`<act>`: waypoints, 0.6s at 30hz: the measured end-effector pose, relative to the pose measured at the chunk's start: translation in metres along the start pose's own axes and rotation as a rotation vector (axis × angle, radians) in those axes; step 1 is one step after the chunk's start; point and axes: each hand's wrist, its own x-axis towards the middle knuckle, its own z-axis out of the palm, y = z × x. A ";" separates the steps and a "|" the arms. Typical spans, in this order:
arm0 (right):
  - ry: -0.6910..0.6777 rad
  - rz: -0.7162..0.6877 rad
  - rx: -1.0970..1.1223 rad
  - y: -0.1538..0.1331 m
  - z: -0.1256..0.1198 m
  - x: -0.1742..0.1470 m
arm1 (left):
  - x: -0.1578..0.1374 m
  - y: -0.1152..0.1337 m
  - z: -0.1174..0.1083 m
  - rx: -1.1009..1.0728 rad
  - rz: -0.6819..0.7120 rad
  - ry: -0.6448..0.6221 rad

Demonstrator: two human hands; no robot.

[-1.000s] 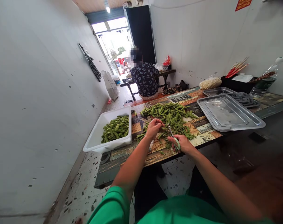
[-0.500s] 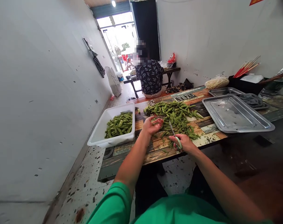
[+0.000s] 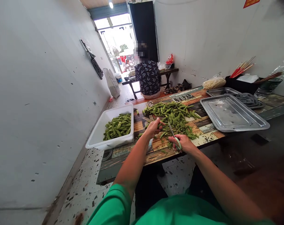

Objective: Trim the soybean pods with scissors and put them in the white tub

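My right hand grips a pair of scissors with pale green handles, the blades pointing up and away over the trimmings. My left hand is closed, fingers curled around what looks like a green soybean pod, to the left of the blades. Beyond both hands, a pile of green soybean pods spreads over the patterned table, with loose pods and scraps nearer me. More pods fill part of the white plastic tub on the left.
Metal trays lie at right, a grey cloth on the rear one. Behind are a black box of skewers, a bag of noodle-like strands and a plastic bottle. A person sits beyond the table.
My left hand has gone from open, palm up, to closed with its fingers curled over a pod. The right hand and scissors have hardly moved; the view has shifted slightly.
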 end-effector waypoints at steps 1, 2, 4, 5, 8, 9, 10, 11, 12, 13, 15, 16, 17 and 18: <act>-0.005 0.004 -0.006 -0.001 0.000 0.000 | -0.001 0.001 0.000 -0.022 -0.034 -0.060; -0.007 0.012 -0.010 -0.002 0.000 0.000 | -0.002 0.001 0.000 -0.034 -0.054 -0.108; -0.004 0.023 -0.013 -0.004 -0.001 0.000 | -0.004 0.001 0.001 -0.031 -0.035 -0.156; 0.002 0.024 -0.014 -0.005 -0.001 -0.001 | -0.004 0.000 0.001 -0.028 -0.009 -0.162; 0.022 0.027 -0.014 -0.008 -0.001 -0.003 | -0.001 -0.003 0.001 -0.052 0.029 -0.158; 0.031 0.032 -0.013 -0.008 -0.001 -0.003 | 0.000 -0.003 0.001 -0.070 0.026 -0.156; 0.039 0.040 -0.011 -0.008 -0.001 -0.003 | 0.000 -0.003 0.001 -0.088 0.019 -0.158; 0.044 0.049 -0.011 -0.008 -0.001 -0.003 | 0.001 -0.003 0.001 -0.099 0.011 -0.163; 0.042 0.057 -0.012 -0.008 -0.002 -0.003 | 0.001 -0.003 0.000 -0.101 0.004 -0.172; 0.037 0.064 -0.014 -0.008 -0.002 -0.002 | 0.001 -0.002 0.000 -0.095 0.000 -0.186; 0.022 0.075 -0.019 -0.008 -0.002 -0.001 | -0.001 -0.002 0.001 -0.064 -0.007 -0.231; 0.016 0.079 -0.021 -0.009 -0.003 0.000 | -0.002 -0.001 0.001 -0.043 -0.013 -0.257; 0.012 0.082 -0.021 -0.009 -0.003 0.001 | -0.003 -0.001 0.002 -0.022 -0.017 -0.281; 0.010 0.085 -0.020 -0.010 -0.003 0.001 | -0.005 -0.002 0.003 -0.004 -0.020 -0.301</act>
